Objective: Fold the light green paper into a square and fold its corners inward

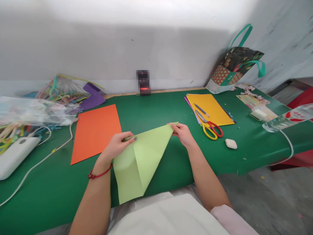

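Head view: diagonal fold apparently in hand.
Left hand (pixel 119 144) and right hand (pixel 183 133) pinch the light-green paper sheet (pixel 148 151) by the green table (pixel 156 111)'s near edge; it seems to need flattening.

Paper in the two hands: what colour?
Light green. The head view, the only one, shows the paper held by the left hand and right hand.

The paper (pixel 146 156) is pale lime green, the table (pixel 158 107) deep green; the other sheet (pixel 97 133) is plain orange, the stack (pixel 218 109) golden yellow on top — the scissors (pixel 204 121) have one red and one yellow handle; the bag (pixel 230 70) mixes dark print, red-and-cream lattice and teal straps — the bracelet (pixel 92 176) is dark red
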Demonstrator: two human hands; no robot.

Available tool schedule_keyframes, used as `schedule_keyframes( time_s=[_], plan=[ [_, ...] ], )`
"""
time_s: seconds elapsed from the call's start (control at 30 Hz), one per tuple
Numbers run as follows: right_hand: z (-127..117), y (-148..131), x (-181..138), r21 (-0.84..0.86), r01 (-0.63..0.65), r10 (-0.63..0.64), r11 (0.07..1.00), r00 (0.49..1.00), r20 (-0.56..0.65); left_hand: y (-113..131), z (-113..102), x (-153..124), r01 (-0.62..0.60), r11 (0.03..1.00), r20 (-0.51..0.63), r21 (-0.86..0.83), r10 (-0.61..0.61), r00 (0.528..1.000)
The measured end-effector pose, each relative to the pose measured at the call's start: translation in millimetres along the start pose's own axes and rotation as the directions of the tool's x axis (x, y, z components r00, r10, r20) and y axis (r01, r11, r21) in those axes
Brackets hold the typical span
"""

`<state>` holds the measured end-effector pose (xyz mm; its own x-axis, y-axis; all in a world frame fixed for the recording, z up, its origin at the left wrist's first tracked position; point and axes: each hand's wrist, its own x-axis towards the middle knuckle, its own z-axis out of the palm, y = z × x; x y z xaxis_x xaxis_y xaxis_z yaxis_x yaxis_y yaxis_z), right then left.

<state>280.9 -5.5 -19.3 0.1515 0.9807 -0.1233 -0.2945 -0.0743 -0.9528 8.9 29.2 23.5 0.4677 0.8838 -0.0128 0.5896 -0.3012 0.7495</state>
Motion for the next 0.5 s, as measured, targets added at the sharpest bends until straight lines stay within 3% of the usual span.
schedule_keyframes(
  time_s=[0.27,0.5],
  plan=[
    [1.0,-1.2,-0.1,0.005,0.073,-0.072,0.997,0.996,-0.058,-1.2,0.4,0.2,-0.049,0.999,-0.033,0.024,0.050,0.998],
    [0.4,0.9,0.3,-0.068,0.217,-0.225,0.974,0.959,-0.172,-0.1,0.9,-0.8,-0.084,0.996,-0.065,0.026,0.085,0.994]
  ],
)
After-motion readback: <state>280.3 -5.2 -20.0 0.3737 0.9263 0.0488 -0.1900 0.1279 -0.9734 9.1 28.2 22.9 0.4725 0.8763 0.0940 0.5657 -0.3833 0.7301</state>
